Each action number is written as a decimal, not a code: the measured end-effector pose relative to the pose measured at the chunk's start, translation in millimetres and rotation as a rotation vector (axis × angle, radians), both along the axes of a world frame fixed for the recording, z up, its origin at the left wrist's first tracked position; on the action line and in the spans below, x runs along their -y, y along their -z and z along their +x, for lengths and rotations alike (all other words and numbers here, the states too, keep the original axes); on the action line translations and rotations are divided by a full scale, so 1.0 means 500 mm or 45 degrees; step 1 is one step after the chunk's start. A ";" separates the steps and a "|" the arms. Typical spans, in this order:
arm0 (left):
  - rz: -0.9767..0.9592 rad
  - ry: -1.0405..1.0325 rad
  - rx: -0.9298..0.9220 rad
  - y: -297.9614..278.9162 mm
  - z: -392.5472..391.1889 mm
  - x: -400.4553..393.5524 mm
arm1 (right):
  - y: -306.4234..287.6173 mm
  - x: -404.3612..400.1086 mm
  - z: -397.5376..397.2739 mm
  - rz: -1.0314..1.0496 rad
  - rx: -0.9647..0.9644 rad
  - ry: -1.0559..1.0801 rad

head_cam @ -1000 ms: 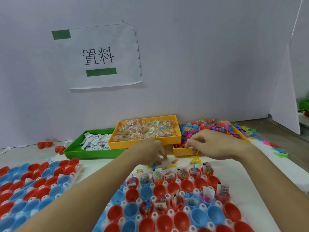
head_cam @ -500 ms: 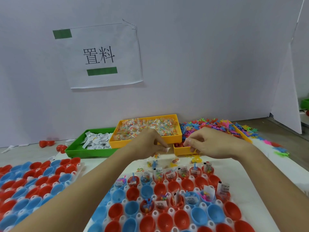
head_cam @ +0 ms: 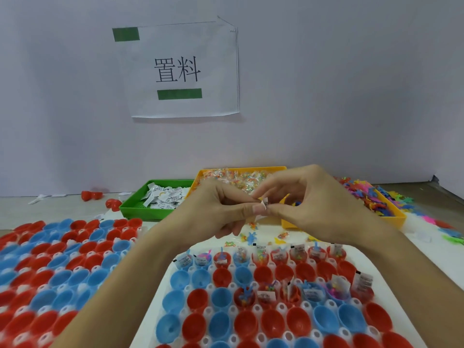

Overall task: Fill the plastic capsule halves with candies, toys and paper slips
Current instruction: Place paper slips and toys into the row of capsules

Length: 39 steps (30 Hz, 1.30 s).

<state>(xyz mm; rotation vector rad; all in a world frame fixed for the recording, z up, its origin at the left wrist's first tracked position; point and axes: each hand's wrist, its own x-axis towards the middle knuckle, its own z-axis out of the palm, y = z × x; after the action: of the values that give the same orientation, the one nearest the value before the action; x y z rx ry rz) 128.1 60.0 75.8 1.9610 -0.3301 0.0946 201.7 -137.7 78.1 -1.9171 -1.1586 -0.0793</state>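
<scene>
Head view shows both hands raised over the white holder tray [head_cam: 175, 275], meeting at a small paper slip [head_cam: 265, 204]. The left hand [head_cam: 223, 209] and the right hand [head_cam: 311, 204] each pinch it between thumb and fingertips, other fingers curled.

Progress looks early. The far row of capsule halves [head_cam: 261, 258] carries candies, toys and upright slips, and part of the third row [head_cam: 301, 293] does too. The row between them and the nearer rows sit hollow, as does the whole second tray [head_cam: 57, 267] on the left, so most of the filling seems left.

The halves are smooth, glossy red and blue cups. Slips lie crumpled in the green bin [head_cam: 130, 209]; crinkly clear-wrapped candies fill the orange bin [head_cam: 273, 169]; spiky, bright plastic toys [head_cam: 369, 197] heap at right.
</scene>
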 end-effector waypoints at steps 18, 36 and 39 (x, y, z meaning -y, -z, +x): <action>0.490 -0.163 0.057 0.000 -0.002 -0.032 | 0.005 -0.018 -0.021 -0.088 -0.127 0.017; 0.628 -0.224 -0.022 -0.001 -0.005 -0.082 | 0.002 -0.032 -0.051 -0.630 -0.193 -0.176; 0.636 -0.213 -0.036 0.003 -0.003 -0.079 | 0.005 -0.035 -0.051 -0.658 -0.191 -0.168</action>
<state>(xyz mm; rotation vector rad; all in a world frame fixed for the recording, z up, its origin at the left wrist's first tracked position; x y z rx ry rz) 126.7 99.4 74.2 2.4814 -0.1793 0.0983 176.3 -120.4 75.6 -2.2333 -1.2842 0.4706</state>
